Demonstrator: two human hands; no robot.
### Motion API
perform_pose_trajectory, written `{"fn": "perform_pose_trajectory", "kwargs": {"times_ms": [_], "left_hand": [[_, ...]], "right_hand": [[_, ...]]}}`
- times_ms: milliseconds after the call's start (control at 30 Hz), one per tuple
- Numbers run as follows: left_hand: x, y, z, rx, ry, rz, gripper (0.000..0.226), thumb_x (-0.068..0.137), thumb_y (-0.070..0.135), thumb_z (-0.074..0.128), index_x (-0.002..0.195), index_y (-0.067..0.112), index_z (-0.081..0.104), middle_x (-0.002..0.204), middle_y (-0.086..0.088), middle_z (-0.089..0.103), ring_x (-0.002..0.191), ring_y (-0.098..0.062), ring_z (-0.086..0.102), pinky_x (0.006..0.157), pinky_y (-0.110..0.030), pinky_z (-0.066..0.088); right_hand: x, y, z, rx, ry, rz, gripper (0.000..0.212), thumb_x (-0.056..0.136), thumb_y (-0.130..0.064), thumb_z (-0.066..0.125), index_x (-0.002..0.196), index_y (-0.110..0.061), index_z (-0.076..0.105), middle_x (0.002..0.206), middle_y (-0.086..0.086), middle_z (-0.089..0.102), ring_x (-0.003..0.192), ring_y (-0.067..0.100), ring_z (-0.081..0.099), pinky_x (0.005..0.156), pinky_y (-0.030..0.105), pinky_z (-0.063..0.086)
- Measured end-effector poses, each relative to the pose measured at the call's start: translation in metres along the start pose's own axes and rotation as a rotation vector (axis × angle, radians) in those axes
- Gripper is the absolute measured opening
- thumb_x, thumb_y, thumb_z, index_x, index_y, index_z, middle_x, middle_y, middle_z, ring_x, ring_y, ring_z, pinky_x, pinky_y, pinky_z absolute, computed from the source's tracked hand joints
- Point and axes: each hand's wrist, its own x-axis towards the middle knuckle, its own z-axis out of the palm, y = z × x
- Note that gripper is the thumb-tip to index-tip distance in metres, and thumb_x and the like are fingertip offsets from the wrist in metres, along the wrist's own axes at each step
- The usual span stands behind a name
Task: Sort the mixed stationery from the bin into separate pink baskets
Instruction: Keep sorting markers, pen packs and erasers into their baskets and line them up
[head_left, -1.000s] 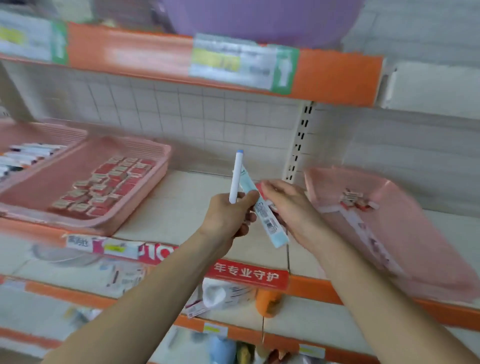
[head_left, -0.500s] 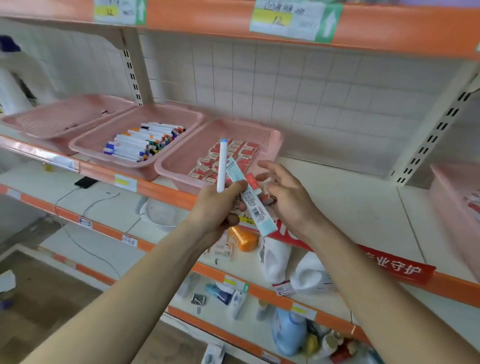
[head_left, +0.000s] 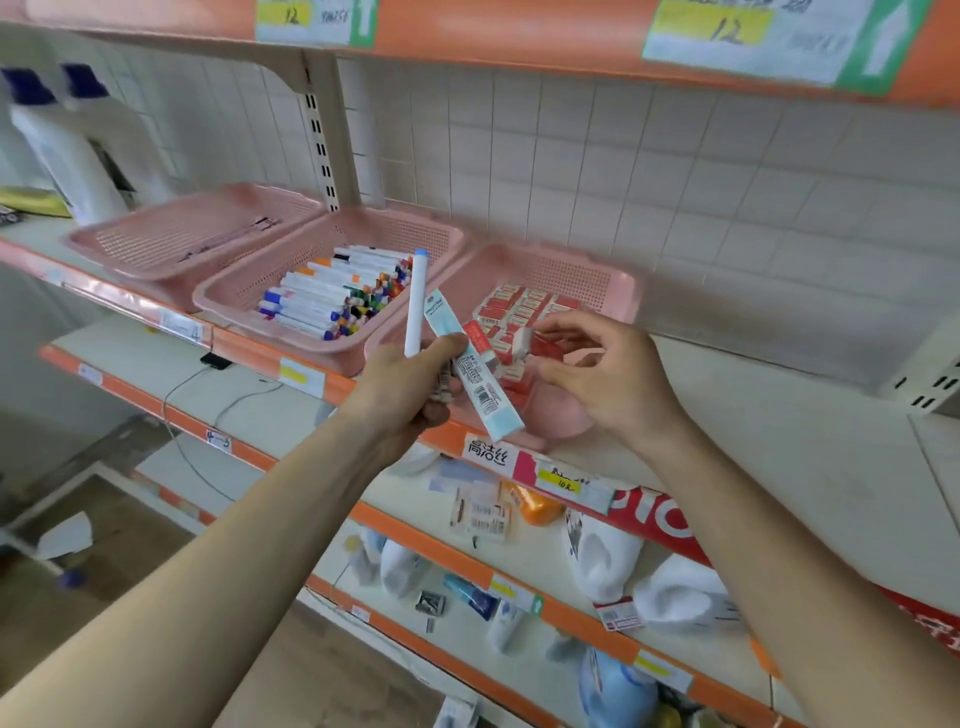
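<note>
The left hand (head_left: 405, 384) grips a white marker (head_left: 415, 301), blue cap up, and with it a pale blue pack (head_left: 480, 389) that slants down to the right; something thinner may be clamped in the same fist, too hidden to name. The right hand (head_left: 618, 384) hangs over the eraser basket (head_left: 626, 291), finger and thumb pinching a small red eraser box (head_left: 548, 347), blurred. The bin is not in view.

Risks, as I judge them: the left hand carries at least two things in one grip, so loosening it for the marker could let the pack slide out and drop to the lower shelves; the eraser basket seems to jut past the near edge of the shelf (head_left: 753, 415), so a careless drop or a knock from the wrist could tip it, or send the box over the near rim; the marker basket (head_left: 223, 306) sits just left of it, rims close, so a hasty toss could land in the wrong one; the left basket (head_left: 98, 244) holds little, and what belongs there is unclear.

Writing: the top labels (head_left: 722, 31) read "12"; the shelf tag (head_left: 485, 449) reads "高洁丝"; the yellow tag (head_left: 563, 480) seems to say "10元"; the pack shows a barcode, its brand too small to read.
</note>
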Motion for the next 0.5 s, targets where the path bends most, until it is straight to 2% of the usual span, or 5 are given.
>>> {"fn": "perform_pose_trajectory", "kwargs": {"times_ms": [133, 267, 333, 400, 500], "left_hand": [[0.028, 0.012, 0.003, 0.030, -0.007, 0.018, 0.017, 0.096, 0.016, 0.064, 0.086, 0.004, 0.058, 0.052, -0.007, 0.055, 0.042, -0.013, 0.041, 0.036, -0.020, 0.029], [0.055, 0.024, 0.008, 0.105, 0.006, 0.015, 0.016, 0.096, 0.018, 0.065, 0.089, 0.004, 0.061, 0.051, -0.004, 0.055, 0.040, -0.010, 0.040, 0.036, -0.019, 0.029], [0.071, 0.029, 0.008, 0.111, -0.004, 0.017, 0.017, 0.096, 0.018, 0.066, 0.088, 0.003, 0.061, 0.054, -0.007, 0.055, 0.043, -0.011, 0.039, 0.036, -0.020, 0.028], [0.085, 0.032, 0.007, 0.123, -0.027, 0.010, 0.018, 0.096, 0.018, 0.066, 0.085, 0.003, 0.062, 0.056, -0.008, 0.056, 0.044, -0.012, 0.038, 0.037, -0.019, 0.028], [0.105, 0.036, 0.004, 0.164, -0.083, -0.004, 0.020, 0.096, 0.018, 0.065, 0.087, 0.001, 0.062, 0.058, -0.010, 0.057, 0.043, -0.011, 0.039, 0.037, -0.019, 0.029]], "right_hand": [[0.029, 0.014, -0.001, -0.021, -0.011, -0.001, 0.032, 0.075, -0.014, 0.083, 0.103, -0.024, 0.073, 0.092, -0.024, 0.065, 0.081, -0.019, 0.058, 0.073, 0.001, 0.040], [0.060, 0.029, -0.005, -0.091, -0.010, 0.038, 0.035, 0.076, -0.013, 0.082, 0.110, -0.016, 0.073, 0.090, -0.025, 0.062, 0.074, -0.022, 0.055, 0.068, -0.002, 0.039], [0.074, 0.037, -0.004, -0.156, -0.023, 0.064, 0.039, 0.078, -0.015, 0.082, 0.115, -0.015, 0.072, 0.097, -0.016, 0.068, 0.075, -0.016, 0.057, 0.067, -0.004, 0.037], [0.087, 0.043, -0.001, -0.233, -0.041, 0.094, 0.040, 0.079, -0.016, 0.081, 0.118, -0.015, 0.071, 0.111, -0.005, 0.071, 0.086, -0.004, 0.059, 0.069, -0.005, 0.036], [0.104, 0.050, 0.008, -0.366, -0.103, 0.158, 0.039, 0.081, -0.016, 0.080, 0.119, -0.014, 0.070, 0.117, 0.001, 0.069, 0.097, 0.008, 0.060, 0.082, 0.009, 0.043]]}}
